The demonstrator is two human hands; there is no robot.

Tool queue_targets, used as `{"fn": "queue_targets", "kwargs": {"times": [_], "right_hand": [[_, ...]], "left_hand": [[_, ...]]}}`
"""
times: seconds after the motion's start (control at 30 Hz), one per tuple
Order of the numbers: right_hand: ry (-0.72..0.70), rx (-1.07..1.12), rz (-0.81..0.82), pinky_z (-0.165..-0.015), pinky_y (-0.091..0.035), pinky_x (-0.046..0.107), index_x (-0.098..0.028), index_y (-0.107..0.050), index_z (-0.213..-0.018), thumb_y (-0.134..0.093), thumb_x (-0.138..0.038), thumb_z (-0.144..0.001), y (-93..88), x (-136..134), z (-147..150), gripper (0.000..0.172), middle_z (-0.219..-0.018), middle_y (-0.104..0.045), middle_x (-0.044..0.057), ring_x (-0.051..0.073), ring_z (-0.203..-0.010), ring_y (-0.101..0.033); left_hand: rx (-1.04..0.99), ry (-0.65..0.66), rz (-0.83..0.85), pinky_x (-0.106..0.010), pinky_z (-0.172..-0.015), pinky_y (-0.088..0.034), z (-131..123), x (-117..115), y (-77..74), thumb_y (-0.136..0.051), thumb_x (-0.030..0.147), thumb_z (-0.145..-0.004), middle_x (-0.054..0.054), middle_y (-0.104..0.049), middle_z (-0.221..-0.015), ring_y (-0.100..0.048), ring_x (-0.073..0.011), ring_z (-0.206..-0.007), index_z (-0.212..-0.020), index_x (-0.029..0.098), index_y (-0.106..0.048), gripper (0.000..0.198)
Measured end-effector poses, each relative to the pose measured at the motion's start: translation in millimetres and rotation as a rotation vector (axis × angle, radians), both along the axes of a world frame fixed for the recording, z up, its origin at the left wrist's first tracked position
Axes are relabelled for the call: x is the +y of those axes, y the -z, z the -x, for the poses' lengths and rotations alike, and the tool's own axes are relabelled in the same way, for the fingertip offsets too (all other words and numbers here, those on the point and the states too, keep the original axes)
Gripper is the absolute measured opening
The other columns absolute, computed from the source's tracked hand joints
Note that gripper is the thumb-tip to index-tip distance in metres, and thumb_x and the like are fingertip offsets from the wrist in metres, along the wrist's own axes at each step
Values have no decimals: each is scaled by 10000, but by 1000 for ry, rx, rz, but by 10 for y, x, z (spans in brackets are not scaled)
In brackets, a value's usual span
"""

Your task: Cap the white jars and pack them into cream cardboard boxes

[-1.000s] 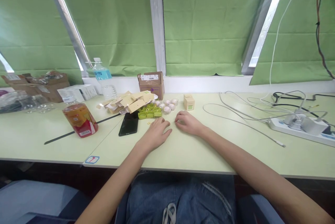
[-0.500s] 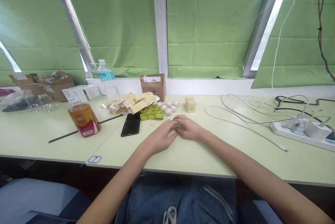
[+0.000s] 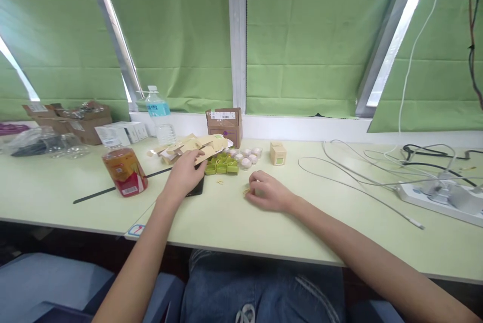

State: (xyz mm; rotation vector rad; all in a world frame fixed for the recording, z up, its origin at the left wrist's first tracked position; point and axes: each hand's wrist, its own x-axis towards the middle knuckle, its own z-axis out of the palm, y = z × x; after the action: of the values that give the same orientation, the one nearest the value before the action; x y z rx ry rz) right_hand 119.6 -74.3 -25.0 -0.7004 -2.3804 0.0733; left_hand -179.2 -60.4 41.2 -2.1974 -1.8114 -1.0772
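Back from the bench's point(image 3: 234, 232) front edge, your right hand point(image 3: 269, 191) seems pinched on a yellow loop point(image 3: 246, 191); your left hand's point(image 3: 185, 174) grip at the cardboard point(image 3: 212, 143) can't be told; likely light, creasable; hold edges.

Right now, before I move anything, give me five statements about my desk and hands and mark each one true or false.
1. The right hand has a small yellow piece at its fingertips. True.
2. The left hand is beside the power strip. False: the left hand is by the cardboard pieces; the power strip is over on the right.
3. The phone is fully uncovered in this view. False: the left hand hides much of the phone.
4. The small box stands apart from both hands. True.
5. The blue-labelled bottle lies on its side. False: it stands upright.
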Motion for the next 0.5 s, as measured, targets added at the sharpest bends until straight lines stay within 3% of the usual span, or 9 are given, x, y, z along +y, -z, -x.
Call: {"fn": "queue_targets", "kwargs": {"times": [0.1, 0.2, 0.27, 0.4, 0.5], "right_hand": [[-28, -32, 15, -1011, -506, 444, -209, -732, -1052, -634, -263, -967, 18, -33, 17, 141, -1245, -642, 137, 270, -1150, -600], [12, -69, 29, -1123, -443, 531, -207, -655, -1338, -634, -301, -977, 58, -11, 7, 374, -1486, -534, 182, 329, -1364, -505], [53, -72, 38, -1147, -422, 556, -188, -589, -1429, -626, -306, -983, 80, 19, -3, 463, -1535, -490, 210, 347, -1414, -466], [83, -51, 56, -1112, -463, 522, -193, -654, -1324, -611, -243, -983, 107, 72, -12, 348, -1450, -567, 197, 322, -1347, -534], [77, -43, 67, -1084, -483, 488, -214, -691, -1246, -614, -224, -982, 113, 89, -11, 276, -1377, -616, 162, 296, -1287, -576]], "left_hand": [[-16, -63, 21, -452, -945, -552, 268, 117, 47, -533, 369, -899, -125, -726, -1096, -681, -306, -1037, -1129, 183, -657, 320], [-21, -70, -1, -457, -955, -549, 406, 237, 155, -529, 355, -883, -126, -729, -1069, -677, -304, -1022, -1086, 182, -660, 297], [-39, -50, -10, -452, -953, -554, 433, 294, 233, -531, 364, -878, -137, -722, -1080, -676, -303, -1028, -1097, 169, -657, 318], [-82, 10, 5, -442, -925, -573, 387, 320, 330, -540, 397, -880, -146, -699, -1154, -679, -288, -1025, -1148, 165, -649, 372], [-87, 93, -20, -427, -921, -578, 289, 284, 320, -541, 416, -895, -126, -697, -1156, -678, -272, -1024, -1150, 184, -654, 363]]}}
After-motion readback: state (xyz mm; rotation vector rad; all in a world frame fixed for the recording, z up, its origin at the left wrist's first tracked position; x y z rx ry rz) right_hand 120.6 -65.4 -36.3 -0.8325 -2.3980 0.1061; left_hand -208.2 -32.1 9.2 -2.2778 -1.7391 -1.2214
